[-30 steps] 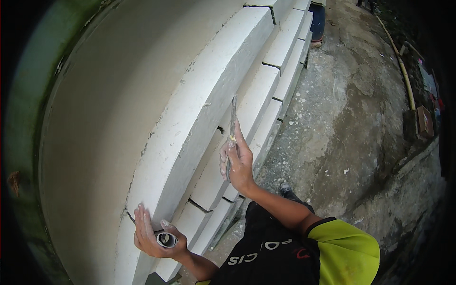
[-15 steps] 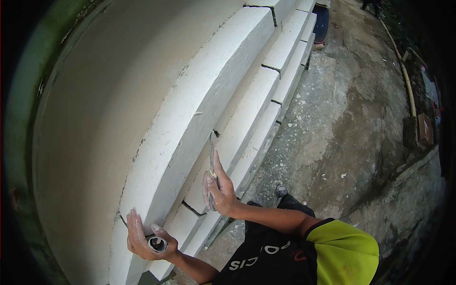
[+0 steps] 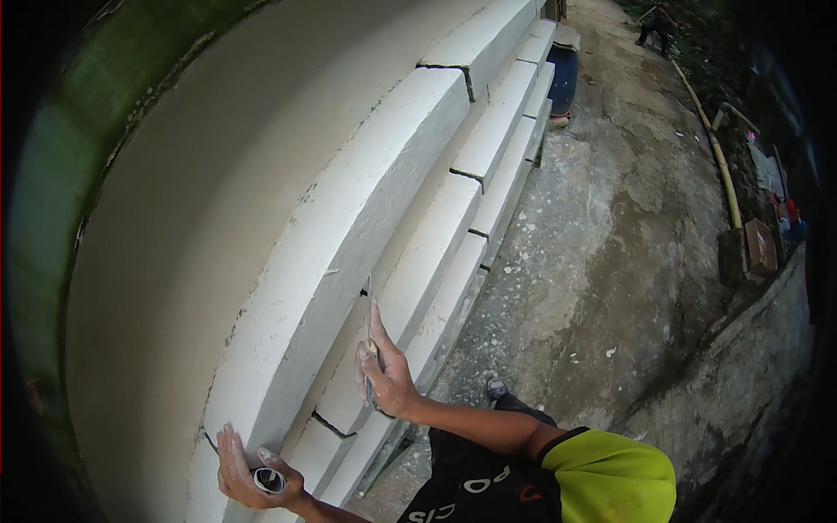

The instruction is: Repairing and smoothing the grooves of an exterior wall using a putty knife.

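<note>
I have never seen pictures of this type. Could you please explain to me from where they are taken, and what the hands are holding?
There is no machine: these are a person's bare hands. The view comes from a wide camera worn on the head, looking down, so straight edges look bent. The left hand rests against the white ledges and holds a round tube. The right hand holds a thin tool, its tip close to a small dark gap. Beside the ledges lies rough concrete ground with white specks; to the right are a long pole and a box.
</note>
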Motion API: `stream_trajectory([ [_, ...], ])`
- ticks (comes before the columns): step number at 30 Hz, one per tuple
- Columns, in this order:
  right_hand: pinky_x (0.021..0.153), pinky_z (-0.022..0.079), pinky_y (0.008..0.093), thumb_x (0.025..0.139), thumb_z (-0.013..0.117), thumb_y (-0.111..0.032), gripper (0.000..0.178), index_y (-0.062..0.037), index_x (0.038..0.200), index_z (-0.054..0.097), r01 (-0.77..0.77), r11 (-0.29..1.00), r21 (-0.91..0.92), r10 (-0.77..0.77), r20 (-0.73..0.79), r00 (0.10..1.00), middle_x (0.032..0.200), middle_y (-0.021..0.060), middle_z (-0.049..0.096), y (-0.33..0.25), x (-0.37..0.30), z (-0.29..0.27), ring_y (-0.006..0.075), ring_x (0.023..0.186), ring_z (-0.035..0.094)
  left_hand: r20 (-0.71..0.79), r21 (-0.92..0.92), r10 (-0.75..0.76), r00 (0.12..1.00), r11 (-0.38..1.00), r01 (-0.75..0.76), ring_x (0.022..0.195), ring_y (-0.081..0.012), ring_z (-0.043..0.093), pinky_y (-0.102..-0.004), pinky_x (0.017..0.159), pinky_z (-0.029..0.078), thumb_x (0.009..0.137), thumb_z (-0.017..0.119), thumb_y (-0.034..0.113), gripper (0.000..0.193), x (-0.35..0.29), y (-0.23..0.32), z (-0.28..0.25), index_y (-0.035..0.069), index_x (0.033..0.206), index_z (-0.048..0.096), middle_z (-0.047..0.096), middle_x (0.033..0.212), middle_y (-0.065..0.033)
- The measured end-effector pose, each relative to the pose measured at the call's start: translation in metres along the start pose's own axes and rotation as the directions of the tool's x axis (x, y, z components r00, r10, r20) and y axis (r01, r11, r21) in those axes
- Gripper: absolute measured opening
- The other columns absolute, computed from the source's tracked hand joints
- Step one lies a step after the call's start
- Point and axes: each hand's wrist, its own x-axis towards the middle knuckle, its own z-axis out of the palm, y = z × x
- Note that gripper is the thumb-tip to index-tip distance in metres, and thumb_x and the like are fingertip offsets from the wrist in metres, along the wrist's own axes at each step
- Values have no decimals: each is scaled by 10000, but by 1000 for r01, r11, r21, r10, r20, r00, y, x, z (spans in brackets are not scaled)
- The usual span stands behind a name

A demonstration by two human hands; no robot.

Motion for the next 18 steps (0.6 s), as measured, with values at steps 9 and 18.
stream_trajectory([
  [9, 422, 454, 230, 1063, 336, -155, 663, -90, 1567, -90, 43, 998, 45, -43, 0, 999, 677, 14, 437, 4, 1, -6, 73, 471, 423, -18, 1, 1, 1000, 1000, -1, 1133, -326, 654, -394, 996, 398, 893, 515, 201, 372, 0, 3, 1, -16, 1167, 642, 704, 1164, -175],
  [18, 416, 448, 217, 1071, 375, -206, 678, -141, 1578, -71, -29, 984, 175, 36, -34, 999, 685, -17, 408, -8, -18, 25, 46, 501, 382, -26, -44, 20, 999, 999, -21, 1143, -319, 647, -388, 1012, 397, 928, 539, 211, 363, 0, 0, 1, -7, 1201, 637, 692, 1201, -162],
])
